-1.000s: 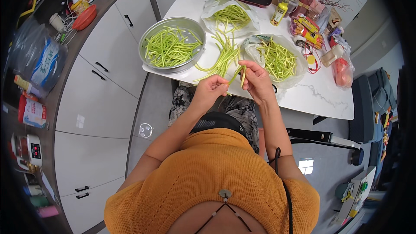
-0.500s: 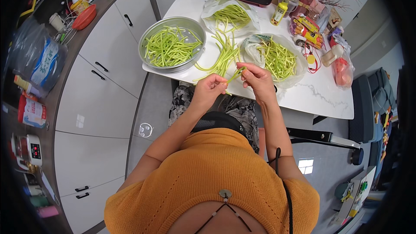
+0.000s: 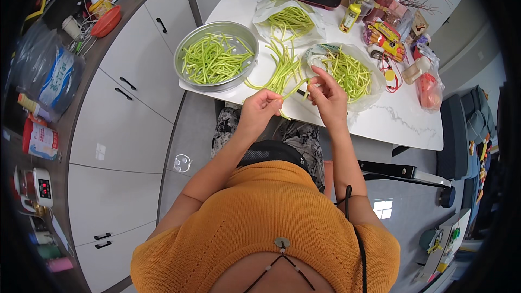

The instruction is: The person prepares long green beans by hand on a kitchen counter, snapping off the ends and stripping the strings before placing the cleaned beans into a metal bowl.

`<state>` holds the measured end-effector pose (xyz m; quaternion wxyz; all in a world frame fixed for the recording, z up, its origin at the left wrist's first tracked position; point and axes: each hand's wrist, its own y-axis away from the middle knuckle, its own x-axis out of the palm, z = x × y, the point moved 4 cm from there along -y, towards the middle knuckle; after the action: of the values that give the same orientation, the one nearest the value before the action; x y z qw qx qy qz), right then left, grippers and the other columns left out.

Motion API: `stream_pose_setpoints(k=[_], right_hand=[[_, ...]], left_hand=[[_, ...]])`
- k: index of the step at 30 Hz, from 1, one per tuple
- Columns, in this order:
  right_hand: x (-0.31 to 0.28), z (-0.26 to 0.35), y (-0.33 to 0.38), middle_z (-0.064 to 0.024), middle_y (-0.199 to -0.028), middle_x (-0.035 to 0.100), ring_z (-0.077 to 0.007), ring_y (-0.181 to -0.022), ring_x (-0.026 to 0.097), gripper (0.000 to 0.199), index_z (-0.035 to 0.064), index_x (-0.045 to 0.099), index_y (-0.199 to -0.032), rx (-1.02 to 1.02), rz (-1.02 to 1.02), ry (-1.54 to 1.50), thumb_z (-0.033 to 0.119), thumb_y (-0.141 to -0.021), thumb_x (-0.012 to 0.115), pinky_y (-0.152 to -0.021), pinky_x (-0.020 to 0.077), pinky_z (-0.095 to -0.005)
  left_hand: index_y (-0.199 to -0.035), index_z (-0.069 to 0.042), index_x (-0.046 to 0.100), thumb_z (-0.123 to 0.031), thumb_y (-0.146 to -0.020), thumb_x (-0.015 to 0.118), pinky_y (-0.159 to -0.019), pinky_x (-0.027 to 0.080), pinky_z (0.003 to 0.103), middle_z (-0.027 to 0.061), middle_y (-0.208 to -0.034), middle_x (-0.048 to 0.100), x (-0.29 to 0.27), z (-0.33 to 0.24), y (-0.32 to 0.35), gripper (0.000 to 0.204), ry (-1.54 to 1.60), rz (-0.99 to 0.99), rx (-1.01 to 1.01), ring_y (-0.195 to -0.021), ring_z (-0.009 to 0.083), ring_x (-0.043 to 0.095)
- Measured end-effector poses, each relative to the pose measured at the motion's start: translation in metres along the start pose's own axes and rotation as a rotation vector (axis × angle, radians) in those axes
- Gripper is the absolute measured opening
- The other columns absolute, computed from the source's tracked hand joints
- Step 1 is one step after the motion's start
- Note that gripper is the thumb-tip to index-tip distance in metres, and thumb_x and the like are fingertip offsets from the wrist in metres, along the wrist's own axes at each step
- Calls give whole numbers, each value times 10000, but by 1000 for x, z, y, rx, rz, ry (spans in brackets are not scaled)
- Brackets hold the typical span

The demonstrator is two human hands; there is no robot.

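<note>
My left hand (image 3: 260,111) is closed narrow, and it holds one thin green stem (image 3: 296,88) between the thumb and the first finger. This stem is above the near edge of the white worktop (image 3: 399,122), and it goes from my left hand up to the right, toward my other hand. My right hand (image 3: 328,97) is more wide: the first finger stands up, apart from the thumb. The thumb is just beside the right end of the stem, where a short piece hangs down, but I cannot tell if I grip it firmly.

Just behind my hands, a loose bunch of stems (image 3: 283,70) lies on the worktop. To the left of it stands a round metal pan (image 3: 228,86), with many short green pieces (image 3: 214,58) inside. On the far side there is an open plastic bag (image 3: 266,8) with long stems in it. On the right, near my right hand, a second plastic bag (image 3: 374,88) lies open and is also full of stems.

Farther to the right I see a yellow bottle (image 3: 350,17), and a tied bag with red things inside (image 3: 430,89) is near the right edge.
</note>
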<state>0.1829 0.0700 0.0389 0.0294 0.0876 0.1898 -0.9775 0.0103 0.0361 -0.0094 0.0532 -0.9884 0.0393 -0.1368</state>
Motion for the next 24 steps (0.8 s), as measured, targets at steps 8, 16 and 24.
stream_pose_setpoints(k=[8,16,24], right_hand=[[-1,51,27,-79,-821,612,-194,-647,591,244,51,659,-912,-829,-235,519,-44,-688,651,-525,460,-279],[13,38,17,-33,-832,604,-202,-701,576,205,92,658,-872,-631,17,799,35,-676,676,-558,470,-297],[11,20,14,-58,-799,593,-192,-657,575,84,54,627,-821,-444,181,533,42,-740,648,-550,463,-269]], left_hand=[[-852,5,594,-108,-873,566,-601,437,180,-1,-715,571,-5,-11,1,119,-130,-124,-33,-620,49,518],[-868,12,594,-102,-869,571,-606,439,185,-7,-713,570,-5,-12,-3,117,-109,-70,46,-632,50,517],[-896,12,614,-90,-867,580,-632,444,176,0,-757,595,-9,-14,-5,111,-182,-45,99,-663,46,544]])
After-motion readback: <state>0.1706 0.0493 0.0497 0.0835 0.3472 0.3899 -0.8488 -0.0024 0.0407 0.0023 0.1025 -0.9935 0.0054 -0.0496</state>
